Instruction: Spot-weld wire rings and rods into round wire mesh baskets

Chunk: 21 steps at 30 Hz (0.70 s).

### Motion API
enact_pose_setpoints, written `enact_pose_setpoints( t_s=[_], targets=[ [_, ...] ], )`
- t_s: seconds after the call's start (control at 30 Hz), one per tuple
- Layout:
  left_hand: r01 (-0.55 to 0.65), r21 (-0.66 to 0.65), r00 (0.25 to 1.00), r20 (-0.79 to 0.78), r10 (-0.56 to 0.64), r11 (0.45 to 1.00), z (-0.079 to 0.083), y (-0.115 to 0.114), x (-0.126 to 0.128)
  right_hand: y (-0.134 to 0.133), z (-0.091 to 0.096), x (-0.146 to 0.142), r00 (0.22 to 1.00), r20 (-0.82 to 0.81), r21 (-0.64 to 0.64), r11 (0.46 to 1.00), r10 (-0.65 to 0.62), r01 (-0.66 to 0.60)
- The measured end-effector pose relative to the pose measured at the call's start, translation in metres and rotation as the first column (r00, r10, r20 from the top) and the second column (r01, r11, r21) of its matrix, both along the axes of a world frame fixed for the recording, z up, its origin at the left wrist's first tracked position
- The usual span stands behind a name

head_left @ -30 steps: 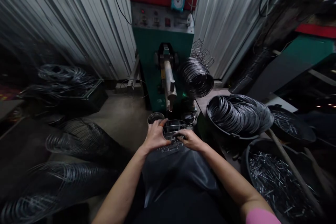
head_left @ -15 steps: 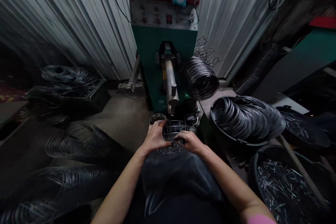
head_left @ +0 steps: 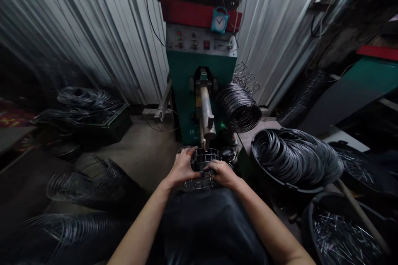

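A round wire basket (head_left: 207, 153) sits under the metal electrode arm (head_left: 206, 112) of a green spot welding machine (head_left: 183, 66). My left hand (head_left: 183, 168) curls around the basket's left side, with thumb and fingers on its wires. At the basket's near right, my right hand (head_left: 224, 172) has its fingertips pinched together. Whatever is between those fingertips is too dark and small to make out. The electrode tip points down just beyond the basket's far rim. A black apron covers my lap below both hands.
Black tubs hold wire rings (head_left: 298, 155) and short wire pieces (head_left: 345, 236) on my right. A wire coil (head_left: 241, 107) hangs beside the machine. Stacked rings (head_left: 77, 227) stand at left, near a green crate (head_left: 115, 126). A blue clock (head_left: 219, 20) is on the machine.
The view has tilted up, so the machine and tubs appear lower. Both hands stay at the basket, with the right fingertips still pinched.
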<state>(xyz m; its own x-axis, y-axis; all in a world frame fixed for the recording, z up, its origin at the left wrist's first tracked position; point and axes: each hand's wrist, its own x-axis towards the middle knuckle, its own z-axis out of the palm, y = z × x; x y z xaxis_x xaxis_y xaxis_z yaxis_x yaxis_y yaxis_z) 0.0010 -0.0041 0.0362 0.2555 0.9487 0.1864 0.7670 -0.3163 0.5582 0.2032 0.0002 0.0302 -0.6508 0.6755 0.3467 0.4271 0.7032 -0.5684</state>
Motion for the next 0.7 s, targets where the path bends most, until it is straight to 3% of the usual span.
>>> enact_pose_setpoints(
  t_s=[0.23,0.4,0.57,0.7],
  targets=[
    [-0.022,-0.052,0.999,0.027,0.024,0.998,0.001,0.021,0.005,0.015,0.013,0.000,1.000,-0.005,-0.029,0.999,-0.031,0.031],
    [-0.048,-0.057,0.999,-0.002,0.047,0.997,0.003,0.020,0.008,0.015,0.007,-0.001,0.998,-0.012,-0.031,0.997,-0.068,0.068],
    [-0.134,-0.064,0.991,0.008,0.134,0.989,0.002,0.032,0.008,0.025,0.007,-0.006,0.978,0.049,-0.046,0.978,-0.201,0.203],
    [-0.135,-0.104,0.989,0.042,0.140,0.985,0.001,0.038,0.008,0.014,0.009,-0.003,0.917,-0.179,-0.132,0.932,-0.357,0.337]
  ],
)
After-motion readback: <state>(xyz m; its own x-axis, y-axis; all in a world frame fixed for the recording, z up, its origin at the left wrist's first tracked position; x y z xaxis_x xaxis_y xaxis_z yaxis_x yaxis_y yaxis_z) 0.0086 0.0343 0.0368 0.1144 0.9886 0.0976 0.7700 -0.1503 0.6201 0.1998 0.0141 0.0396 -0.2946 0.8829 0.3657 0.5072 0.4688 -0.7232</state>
